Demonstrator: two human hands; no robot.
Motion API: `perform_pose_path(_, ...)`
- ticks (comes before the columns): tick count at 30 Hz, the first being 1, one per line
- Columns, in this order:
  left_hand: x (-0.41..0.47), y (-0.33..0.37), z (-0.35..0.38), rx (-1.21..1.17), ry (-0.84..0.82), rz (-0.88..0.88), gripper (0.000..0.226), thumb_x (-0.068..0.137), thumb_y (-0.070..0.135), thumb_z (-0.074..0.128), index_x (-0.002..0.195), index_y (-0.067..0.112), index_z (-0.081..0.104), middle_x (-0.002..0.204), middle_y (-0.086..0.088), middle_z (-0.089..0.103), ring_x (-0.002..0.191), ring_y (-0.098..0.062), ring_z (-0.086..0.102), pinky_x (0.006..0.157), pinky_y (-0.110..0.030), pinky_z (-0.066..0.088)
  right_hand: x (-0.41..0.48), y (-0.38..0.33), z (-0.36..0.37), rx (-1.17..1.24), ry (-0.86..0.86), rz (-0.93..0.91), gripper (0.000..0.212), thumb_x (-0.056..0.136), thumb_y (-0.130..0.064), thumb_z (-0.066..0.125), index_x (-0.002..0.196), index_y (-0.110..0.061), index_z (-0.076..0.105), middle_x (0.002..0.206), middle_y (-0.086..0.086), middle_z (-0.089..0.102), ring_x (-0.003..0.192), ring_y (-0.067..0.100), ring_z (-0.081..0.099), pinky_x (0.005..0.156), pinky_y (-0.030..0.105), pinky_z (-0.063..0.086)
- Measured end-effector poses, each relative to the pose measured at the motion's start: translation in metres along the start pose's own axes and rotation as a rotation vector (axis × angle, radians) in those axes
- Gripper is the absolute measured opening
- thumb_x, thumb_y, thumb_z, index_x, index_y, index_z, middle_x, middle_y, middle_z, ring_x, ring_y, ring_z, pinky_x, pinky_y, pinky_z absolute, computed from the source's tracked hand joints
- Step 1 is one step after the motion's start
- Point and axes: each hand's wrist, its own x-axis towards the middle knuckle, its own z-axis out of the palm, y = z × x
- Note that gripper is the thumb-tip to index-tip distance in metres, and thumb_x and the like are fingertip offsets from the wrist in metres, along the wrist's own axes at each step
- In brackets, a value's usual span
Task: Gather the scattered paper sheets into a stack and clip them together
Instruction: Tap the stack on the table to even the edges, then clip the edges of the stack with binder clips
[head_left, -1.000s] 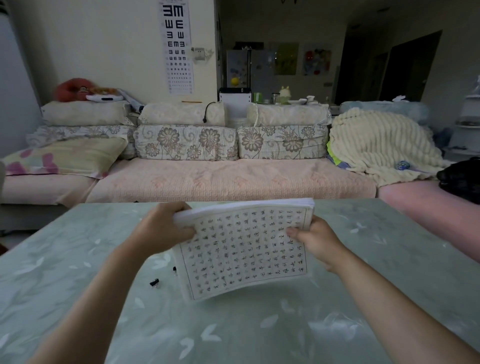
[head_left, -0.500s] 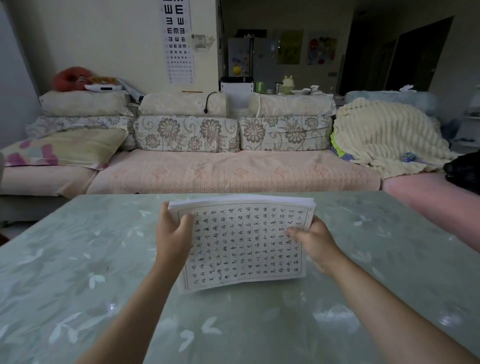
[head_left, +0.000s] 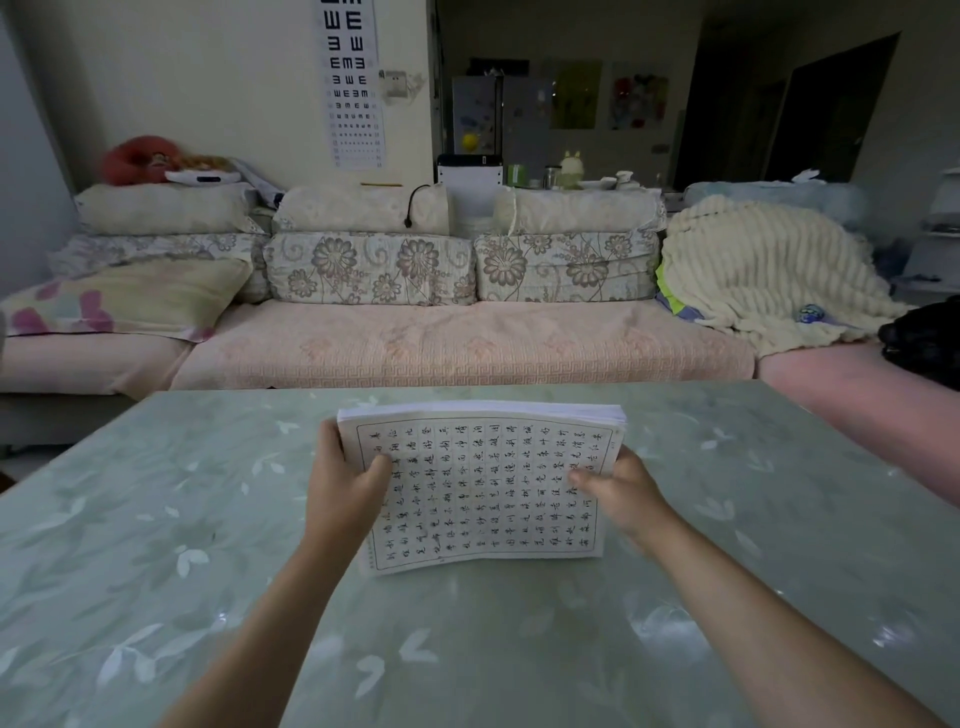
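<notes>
Stack of paper sheets (head_left: 483, 483): held nearly upright over the middle of the table (head_left: 156, 519), printed grid of characters facing the person. The lower edge looks to rest on the tabletop and the sheet edges show as a thick band along the top.
Left hand (head_left: 343, 483): grips the stack's left edge about halfway down. Its thumb (head_left: 376, 467) is pressed on the front page, and the other fingers wrap behind, out of sight.
Right hand (head_left: 623, 491): grips the right edge at about the same height. Its thumb (head_left: 584, 477) lies flat across the front page, with the remaining fingers curled round the back.
Change in the stack: a second ago it was slanted, with its left side dipping towards the person and its right corner raised. Now the top edge runs close to level and the pages sit squarer.
Change in the left hand: it was clamped on the upper left corner a second ago. It has slid down to the middle of that edge.
Change in the right hand: its hold on the right edge is much as before.
Surroundings: a sofa (head_left: 467, 348) with flowered cushions stands behind the table. A cream blanket (head_left: 769, 265) is heaped at its right end, and an eye chart (head_left: 353, 78) hangs on the wall above.
</notes>
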Motion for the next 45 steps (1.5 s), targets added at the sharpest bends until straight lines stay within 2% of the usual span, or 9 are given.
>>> perform_pose_path(3,0.009,0.034,0.003,0.494,0.078,0.532,0.080,0.077,0.020,0.067,0.147,0.017,0.028,0.146,-0.004,0.040,0.136,-0.023,0.038,0.115,-0.038,0.027,0.000,-0.002,-0.002,-0.010,-0.015,0.012,0.027,0.087,0.004,0.067,0.105,-0.016,0.070,0.099,0.002,0.077,0.098,0.020,0.072,0.094,0.046,0.054)
perform_pose_path(7,0.005,0.084,0.063,0.977,-0.354,0.855,0.079,0.088,0.039,0.049,0.155,0.015,0.014,0.159,0.000,0.024,0.146,-0.019,0.023,0.121,-0.043,0.016,-0.004,-0.007,-0.002,0.021,-0.020,0.019,0.030,0.087,0.006,0.065,0.101,-0.021,0.069,0.095,-0.006,0.077,0.094,0.013,0.072,0.089,0.038,0.055)
perform_pose_path(12,0.012,0.081,0.101,1.143,-0.374,0.898,0.059,0.091,0.036,0.038,0.145,0.015,0.031,0.130,-0.003,0.055,0.110,-0.022,0.056,0.090,-0.038,0.049,-0.006,-0.008,-0.006,0.046,-0.055,0.014,0.031,0.089,0.004,0.065,0.108,-0.020,0.067,0.104,0.000,0.076,0.100,0.018,0.072,0.088,0.038,0.056)
perform_pose_path(17,0.023,0.079,0.085,1.037,-0.426,0.902,0.032,0.086,0.029,0.045,0.117,0.019,0.048,0.095,0.006,0.060,0.083,-0.015,0.057,0.073,-0.031,0.050,-0.003,-0.009,-0.009,0.033,-0.094,0.035,0.030,0.089,0.004,0.065,0.106,-0.020,0.068,0.106,-0.001,0.076,0.103,0.017,0.070,0.090,0.037,0.054)
perform_pose_path(24,0.031,0.075,0.064,1.088,-0.467,0.915,0.023,0.088,0.027,0.046,0.109,0.018,0.048,0.087,0.005,0.057,0.076,-0.015,0.056,0.060,-0.028,0.042,-0.001,-0.025,-0.002,-0.036,0.053,0.029,0.050,0.080,0.004,0.068,0.120,-0.022,0.056,0.118,-0.002,0.065,0.116,0.021,0.061,0.094,0.035,0.049)
perform_pose_path(29,0.030,0.076,0.063,1.092,-0.472,0.901,0.024,0.089,0.024,0.047,0.111,0.015,0.049,0.089,0.003,0.059,0.076,-0.017,0.057,0.060,-0.028,0.041,-0.009,-0.075,0.008,-0.742,0.362,-0.805,0.075,0.073,-0.003,0.061,0.144,-0.005,0.038,0.141,0.010,0.042,0.135,0.025,0.036,0.116,0.040,0.028)
perform_pose_path(33,0.028,0.078,0.062,1.083,-0.480,0.919,0.038,0.088,0.026,0.049,0.124,0.017,0.050,0.103,0.005,0.064,0.085,-0.016,0.062,0.065,-0.027,0.048,-0.012,-0.103,0.042,-1.245,-0.070,-0.686,0.073,0.088,-0.026,0.055,0.153,-0.011,0.024,0.145,0.005,0.046,0.136,0.025,0.039,0.118,0.044,0.028)
perform_pose_path(41,0.040,0.068,0.024,1.135,-0.482,0.817,0.024,0.090,0.038,0.046,0.107,0.021,0.049,0.089,0.007,0.060,0.073,-0.012,0.057,0.054,-0.022,0.040,0.002,-0.099,0.050,-1.248,-0.152,-0.684,0.008,0.098,-0.027,0.056,0.101,-0.022,0.051,0.097,-0.007,0.057,0.094,0.016,0.052,0.086,0.035,0.044)
perform_pose_path(45,0.050,0.052,-0.028,1.158,-0.441,0.679,0.016,0.089,0.040,0.046,0.092,0.025,0.046,0.083,0.009,0.061,0.068,-0.012,0.054,0.047,-0.020,0.030,0.000,-0.103,0.047,-1.288,-0.202,-0.659,0.024,0.101,-0.033,0.050,0.084,-0.024,0.036,0.079,-0.013,0.040,0.081,0.012,0.044,0.075,0.030,0.032)
